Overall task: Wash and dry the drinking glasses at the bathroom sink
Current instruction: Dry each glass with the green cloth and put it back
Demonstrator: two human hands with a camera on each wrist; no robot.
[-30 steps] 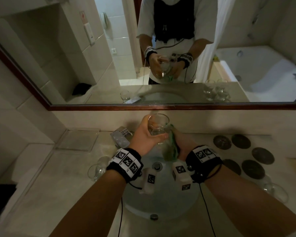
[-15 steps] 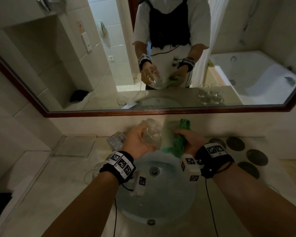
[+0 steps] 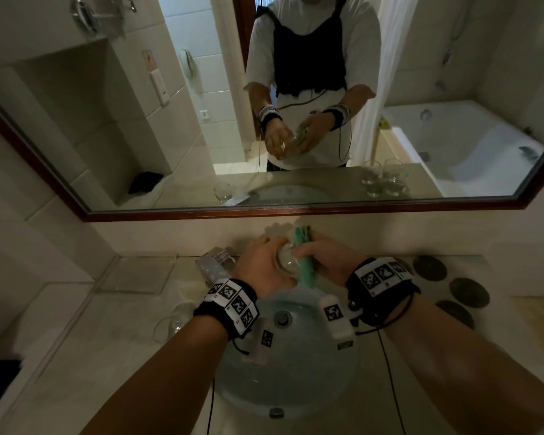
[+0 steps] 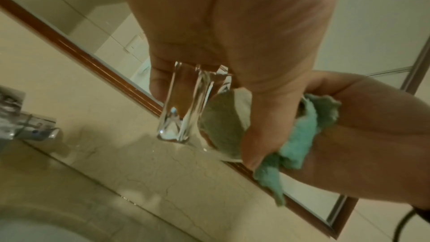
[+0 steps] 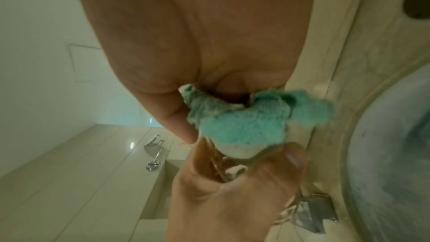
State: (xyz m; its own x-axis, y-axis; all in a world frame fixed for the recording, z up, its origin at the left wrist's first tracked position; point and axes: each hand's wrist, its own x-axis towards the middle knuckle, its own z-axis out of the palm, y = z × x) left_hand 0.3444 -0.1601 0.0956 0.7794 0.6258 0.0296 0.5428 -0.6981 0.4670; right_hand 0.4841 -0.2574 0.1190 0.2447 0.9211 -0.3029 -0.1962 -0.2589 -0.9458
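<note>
My left hand (image 3: 264, 262) grips a clear drinking glass (image 3: 285, 260) above the back of the round sink (image 3: 324, 381), tipped on its side with its thick base (image 4: 179, 109) showing in the left wrist view. My right hand (image 3: 324, 257) holds a green cloth (image 3: 307, 265) and has part of it pushed into the glass's mouth. In the left wrist view the cloth (image 4: 300, 132) bunches between my right fingers. In the right wrist view the green cloth (image 5: 246, 126) hangs from my right fingers, with the left hand's fingers (image 5: 232, 181) wrapped round the glass just beyond.
Another glass (image 3: 173, 321) lies on the counter left of the sink. A chrome tap (image 3: 212, 263) stands behind the basin at left. Several dark round coasters (image 3: 468, 291) lie on the counter at right. The mirror (image 3: 264, 120) reflects more glasses on the right side.
The glass went from upright to tipped on its side, and both hands moved back towards the wall. The cloth, held beside the glass before, is now pushed into its mouth.
</note>
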